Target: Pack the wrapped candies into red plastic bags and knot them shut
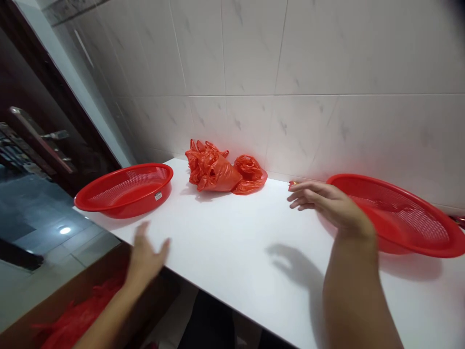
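My left hand is over the table's front edge, thumb and fingers spread, slightly blurred, with nothing in it. It is nearest to the left red plastic basket, apart from its rim. Above the tabletop, my right hand has its fingers loosely stretched out, just left of the right red basket; its shadow falls on the table. A small red and gold thing shows just beyond those fingertips; I cannot tell whether they touch it. Between the hands, crumpled red plastic bags lie against the wall.
The white table stands against a tiled wall. Below its front left edge is a cardboard box with red plastic bags inside. A dark door with a metal handle is at the left.
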Motion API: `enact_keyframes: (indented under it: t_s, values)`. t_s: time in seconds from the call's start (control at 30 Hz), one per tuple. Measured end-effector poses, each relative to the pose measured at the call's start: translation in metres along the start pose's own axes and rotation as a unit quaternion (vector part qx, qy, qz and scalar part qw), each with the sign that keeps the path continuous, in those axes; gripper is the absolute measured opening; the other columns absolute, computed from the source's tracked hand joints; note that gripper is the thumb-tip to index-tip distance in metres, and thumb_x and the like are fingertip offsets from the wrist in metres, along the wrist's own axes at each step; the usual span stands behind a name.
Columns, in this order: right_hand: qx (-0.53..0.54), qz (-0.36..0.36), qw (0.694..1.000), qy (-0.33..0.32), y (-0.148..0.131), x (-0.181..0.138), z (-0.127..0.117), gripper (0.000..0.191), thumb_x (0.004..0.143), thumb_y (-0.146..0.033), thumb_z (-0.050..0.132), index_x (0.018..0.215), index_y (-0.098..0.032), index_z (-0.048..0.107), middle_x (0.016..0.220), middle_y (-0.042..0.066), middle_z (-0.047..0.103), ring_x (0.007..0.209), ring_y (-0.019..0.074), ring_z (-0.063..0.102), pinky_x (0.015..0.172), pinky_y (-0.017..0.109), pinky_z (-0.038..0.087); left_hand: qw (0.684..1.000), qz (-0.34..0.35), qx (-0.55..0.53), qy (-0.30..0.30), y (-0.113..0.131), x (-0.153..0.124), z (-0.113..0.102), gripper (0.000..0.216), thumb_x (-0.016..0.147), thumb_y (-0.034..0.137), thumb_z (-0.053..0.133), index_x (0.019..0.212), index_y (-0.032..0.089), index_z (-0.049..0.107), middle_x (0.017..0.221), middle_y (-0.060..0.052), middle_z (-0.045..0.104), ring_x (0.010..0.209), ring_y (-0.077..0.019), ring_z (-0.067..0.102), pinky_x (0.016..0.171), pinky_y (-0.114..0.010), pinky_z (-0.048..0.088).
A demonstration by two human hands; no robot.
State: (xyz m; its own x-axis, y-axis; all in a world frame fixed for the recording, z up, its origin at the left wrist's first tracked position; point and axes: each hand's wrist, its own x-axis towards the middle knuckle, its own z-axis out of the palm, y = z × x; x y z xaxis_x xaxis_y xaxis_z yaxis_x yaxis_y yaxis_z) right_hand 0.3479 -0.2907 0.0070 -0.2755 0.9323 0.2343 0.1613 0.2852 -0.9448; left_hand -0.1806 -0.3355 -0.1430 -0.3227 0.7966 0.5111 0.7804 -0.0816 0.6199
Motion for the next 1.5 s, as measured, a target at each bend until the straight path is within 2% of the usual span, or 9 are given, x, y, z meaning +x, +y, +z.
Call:
enact_keyframes:
  t_s: [0.1, 0.2, 0.37, 0.57, 0.7, 1.0, 1.17, 1.37, 1.5]
  values:
    - [-0.192, 0.139, 0.968, 0.085, 0.052, 0.03, 0.035, 0.039, 0.106, -0.047, 0.051, 0.125, -0.019, 0.072, 0.124, 0.016, 0.076, 0.112, 0.0285, 0.075, 0.099, 0.045, 0.059, 0.955, 0.078, 0.133, -0.252, 0.036, 0.011, 0.075, 0.083, 0.096, 0.061, 0.051, 0.167, 0.022, 0.034, 0.173, -0.017, 0.036, 0.163, -0.0435, 0.026, 0.131, -0.068, 0.017]
    - [-0.275, 0.17, 0.936, 0.141, 0.104, 0.035, 0.074, 0.049, 0.1, -0.039, 0.062, 0.144, -0.017, 0.064, 0.158, 0.023, 0.054, 0.152, 0.0393, 0.045, 0.122, 0.058, 0.036, 0.907, 0.141, 0.19, -0.348, 0.083, 0.026, 0.136, 0.082, 0.102, 0.064, 0.039, 0.173, 0.025, 0.022, 0.181, -0.013, 0.014, 0.167, -0.0382, 0.011, 0.132, -0.065, 0.007]
    - [-0.396, 0.199, 0.878, 0.183, 0.152, 0.025, 0.101, 0.065, 0.105, -0.043, 0.054, 0.164, -0.018, 0.044, 0.176, 0.022, 0.024, 0.164, 0.0449, 0.017, 0.128, 0.063, 0.016, 0.902, 0.181, 0.178, -0.349, 0.147, 0.07, 0.218, 0.091, 0.101, 0.067, 0.042, 0.175, 0.027, 0.009, 0.182, -0.009, -0.01, 0.167, -0.0381, 0.013, 0.132, -0.061, 0.01]
    - [-0.392, 0.176, 0.88, 0.201, 0.166, 0.033, 0.093, 0.065, 0.106, -0.046, 0.051, 0.165, -0.02, 0.042, 0.174, 0.021, 0.031, 0.163, 0.0407, 0.023, 0.129, 0.059, 0.02, 0.939, 0.133, 0.194, -0.25, 0.196, 0.102, 0.281, 0.089, 0.099, 0.064, 0.046, 0.172, 0.019, 0.023, 0.172, -0.021, 0.036, 0.148, -0.0492, 0.039, 0.121, -0.065, 0.026]
    - [-0.324, 0.132, 0.9, 0.261, 0.173, 0.033, 0.079, 0.067, 0.106, -0.043, 0.048, 0.166, -0.016, 0.037, 0.167, 0.021, 0.041, 0.159, 0.0324, 0.033, 0.128, 0.054, 0.03, 0.929, 0.198, 0.183, -0.252, 0.207, 0.084, 0.281, 0.075, 0.099, 0.058, 0.05, 0.156, 0.009, 0.052, 0.152, -0.029, 0.052, 0.136, -0.0475, 0.046, 0.114, -0.059, 0.032]
    - [-0.241, 0.118, 0.881, 0.39, 0.167, 0.027, 0.054, 0.097, 0.086, -0.048, 0.073, 0.17, -0.03, 0.027, 0.158, 0.018, 0.045, 0.134, 0.0345, 0.06, 0.111, 0.049, 0.051, 0.859, 0.396, 0.029, -0.323, 0.228, -0.015, 0.238, 0.044, 0.094, 0.059, 0.065, 0.112, 0.021, 0.078, 0.101, -0.012, 0.067, 0.099, -0.031, 0.057, 0.095, -0.047, 0.044]
    - [-0.238, 0.148, 0.881, 0.382, 0.166, 0.019, 0.044, 0.042, 0.089, -0.033, 0.064, 0.129, -0.021, 0.068, 0.119, 0.012, 0.073, 0.109, 0.0284, 0.07, 0.101, 0.039, 0.052, 0.884, 0.403, -0.018, -0.236, 0.234, 0.005, 0.245, 0.052, 0.105, 0.045, 0.049, 0.065, 0.021, 0.072, 0.083, -0.011, 0.065, 0.087, -0.0279, 0.058, 0.092, -0.052, 0.041]
    - [-0.218, 0.097, 0.909, 0.342, 0.16, 0.017, 0.055, 0.024, 0.088, -0.047, 0.069, 0.093, -0.024, 0.066, 0.093, 0.003, 0.077, 0.083, 0.0222, 0.069, 0.081, 0.032, 0.052, 0.915, 0.366, -0.017, -0.17, 0.221, 0.043, 0.241, 0.026, 0.095, 0.023, 0.055, 0.107, 0.019, 0.079, 0.117, -0.015, 0.073, 0.113, -0.0374, 0.061, 0.099, -0.055, 0.04]
    - [-0.245, 0.026, 0.93, 0.271, 0.153, 0.018, 0.068, 0.015, 0.085, -0.036, 0.068, 0.087, -0.024, 0.06, 0.083, -0.001, 0.071, 0.074, 0.0187, 0.062, 0.073, 0.029, 0.046, 0.897, 0.382, -0.092, -0.202, 0.226, 0.038, 0.237, 0.032, 0.1, 0.033, 0.054, 0.121, 0.02, 0.073, 0.125, -0.015, 0.073, 0.118, -0.0353, 0.062, 0.105, -0.051, 0.042]
